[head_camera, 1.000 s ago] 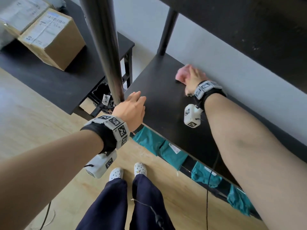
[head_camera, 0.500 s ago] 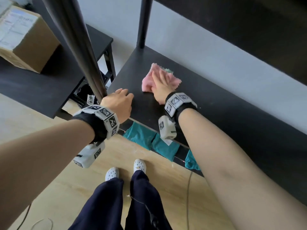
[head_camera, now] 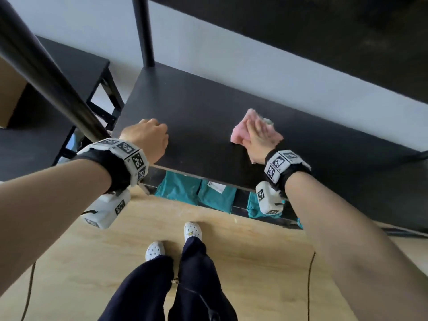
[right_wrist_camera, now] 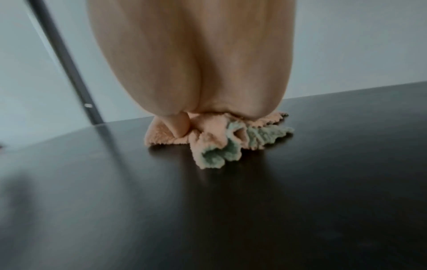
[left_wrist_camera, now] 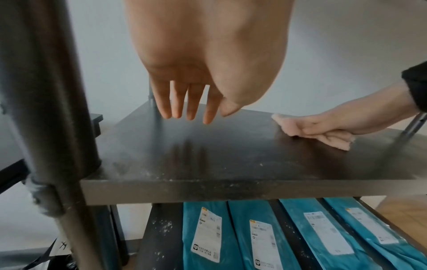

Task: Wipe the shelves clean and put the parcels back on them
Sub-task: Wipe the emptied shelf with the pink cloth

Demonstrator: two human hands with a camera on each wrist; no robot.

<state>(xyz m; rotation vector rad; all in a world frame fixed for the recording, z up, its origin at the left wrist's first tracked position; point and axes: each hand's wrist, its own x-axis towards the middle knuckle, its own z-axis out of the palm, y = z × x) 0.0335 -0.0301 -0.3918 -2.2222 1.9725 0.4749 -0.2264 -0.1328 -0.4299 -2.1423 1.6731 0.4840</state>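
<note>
pink cloth [head_camera: 240,135]: bunched, with a pale green underside showing in the right wrist view; lies flat on the shelf board, roughly mid-depth, toward its right half.
right hand [head_camera: 258,137]: palm down on top of the cloth, fingers [head_camera: 261,126] fairly straight and pressing it onto the board; thumb tip tucked at the cloth's near edge.
left hand [head_camera: 148,139]: just above the board's front-left corner, beside the upright post [head_camera: 46,72]; fingers [left_wrist_camera: 184,109] loosely extended, narrow gaps between them, holding nothing. not clear whether the hand touches the board.
key relation: unwiped-looking board lies to the left and front of the cloth; white specks along the front lip in the left wrist view. judged next stroke runs along the board's long axis, left–right. right hand is the nearer one, already on the cloth.
shelf [head_camera: 196,117]: dark board, bare apart from cloth and hands.
lower shelf [left_wrist_camera: 159,237]: holds teal parcels [left_wrist_camera: 254,235] lying flat, side by side, white labels up; dust specks beside them.
side worktop [head_camera: 34,144]: part of a cardboard box [head_camera: 9,100] at frame edge.
stage (judgement): wiping in progress; parcels for this board not yet returned.
</note>
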